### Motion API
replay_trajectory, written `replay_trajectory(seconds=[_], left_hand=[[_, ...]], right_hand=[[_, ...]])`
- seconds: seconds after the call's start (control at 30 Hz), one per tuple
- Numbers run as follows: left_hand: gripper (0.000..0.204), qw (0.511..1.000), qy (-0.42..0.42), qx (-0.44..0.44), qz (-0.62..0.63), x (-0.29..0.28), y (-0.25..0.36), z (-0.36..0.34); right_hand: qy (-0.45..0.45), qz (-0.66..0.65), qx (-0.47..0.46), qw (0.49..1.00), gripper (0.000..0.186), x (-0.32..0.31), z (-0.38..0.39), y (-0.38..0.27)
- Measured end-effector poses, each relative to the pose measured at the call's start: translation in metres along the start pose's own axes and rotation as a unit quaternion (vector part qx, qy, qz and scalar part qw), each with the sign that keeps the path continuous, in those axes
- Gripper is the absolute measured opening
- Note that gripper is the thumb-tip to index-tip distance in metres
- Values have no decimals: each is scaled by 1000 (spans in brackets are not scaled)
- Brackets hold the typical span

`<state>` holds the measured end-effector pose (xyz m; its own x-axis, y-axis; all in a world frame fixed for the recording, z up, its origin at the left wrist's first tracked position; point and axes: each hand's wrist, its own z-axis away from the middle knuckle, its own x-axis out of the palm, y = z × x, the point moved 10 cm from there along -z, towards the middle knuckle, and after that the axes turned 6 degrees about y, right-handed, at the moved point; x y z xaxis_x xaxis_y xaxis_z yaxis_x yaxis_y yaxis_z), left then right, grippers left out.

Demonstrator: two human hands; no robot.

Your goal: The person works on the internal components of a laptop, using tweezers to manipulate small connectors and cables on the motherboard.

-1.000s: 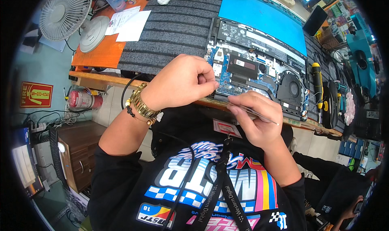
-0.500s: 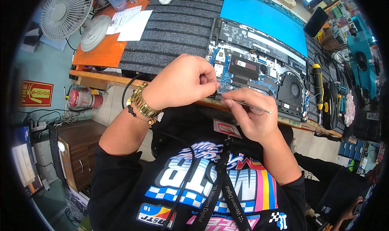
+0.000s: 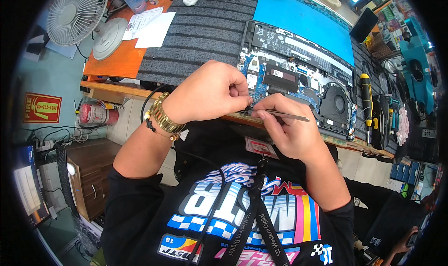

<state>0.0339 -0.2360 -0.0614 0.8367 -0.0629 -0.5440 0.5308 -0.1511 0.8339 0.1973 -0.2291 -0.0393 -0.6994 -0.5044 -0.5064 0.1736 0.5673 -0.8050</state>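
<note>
An opened laptop (image 3: 282, 77) lies on the bench with its insides bare: a long black battery (image 3: 298, 45), blue circuit board and a round fan (image 3: 334, 101). At its near left corner my left hand (image 3: 210, 93) is closed, thumb and forefinger pinched at the edge; what they hold, if anything, is hidden. Close beside it, my right hand (image 3: 289, 126) grips slim metal tweezers (image 3: 291, 116) between thumb and fingers. Their rear end sticks out to the right, and the tips point toward the laptop's near edge, where my fingers cover them.
A grey striped mat (image 3: 200, 37) and a blue mat (image 3: 303, 18) cover the bench. Right of the laptop lies a yellow-and-black screwdriver (image 3: 366, 95) among other tools. A white fan (image 3: 77, 14) and papers (image 3: 156, 29) are at the far left. A black cable (image 3: 148, 100) hangs by my left wrist.
My right hand with the tweezers has moved slightly up and left, nearer my left fingertips. The left hand has barely shifted, and the laptop stays in place.
</note>
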Motion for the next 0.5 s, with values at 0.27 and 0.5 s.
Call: replay_trajectory(seconds=[0.27, 0.5], left_hand=[[16, 1000, 0, -2, 0, -2, 1, -2], [16, 1000, -9, -10, -15, -3, 3, -5]], right_hand=[[-49, 94, -51, 993, 7, 7, -8, -16], [-49, -7, 22, 999, 5, -2, -6, -1]])
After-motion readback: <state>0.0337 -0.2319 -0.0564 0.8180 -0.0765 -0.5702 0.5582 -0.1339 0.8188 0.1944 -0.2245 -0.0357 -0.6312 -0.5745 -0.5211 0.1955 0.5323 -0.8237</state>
